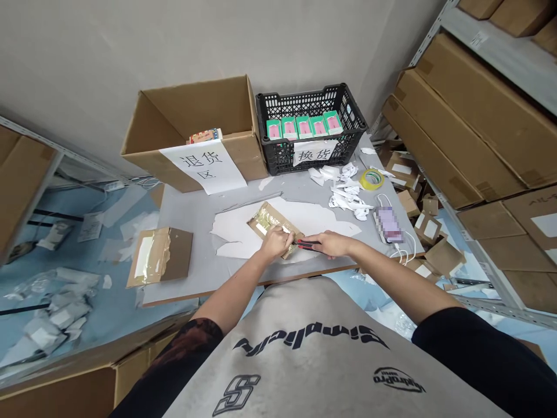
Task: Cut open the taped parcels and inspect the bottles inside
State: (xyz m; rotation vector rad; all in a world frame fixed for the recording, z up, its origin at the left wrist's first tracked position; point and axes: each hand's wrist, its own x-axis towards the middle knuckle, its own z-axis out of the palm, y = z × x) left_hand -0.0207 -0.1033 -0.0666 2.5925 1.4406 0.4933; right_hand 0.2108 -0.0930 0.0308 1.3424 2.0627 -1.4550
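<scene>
Cardboard mailer (270, 227), gold-taped, lies on white paper (324, 217) atop a grey table (195, 215); the left hand's (275, 244) fingers pinch its edge narrowly, while the right hand's (331, 244) fingers close around a red-black box cutter (305, 241) touching the mailer.

Bright, even, diffuse light over the whole scene; no source in frame. Shadows soft and faint, the clearest along the foot of the cardboard box (195, 116) on the desk (195, 232). Small glare patches on the gold tape (265, 222). Heavy wide-angle bowing toward the edges: the steel shelf upright (452, 215) at right and the shelf rail (56, 157) at left lean sharply. Focus holds from desk to wall (174, 40). A pixelated patch obscures the phone (389, 225) near the desk's right edge.
</scene>
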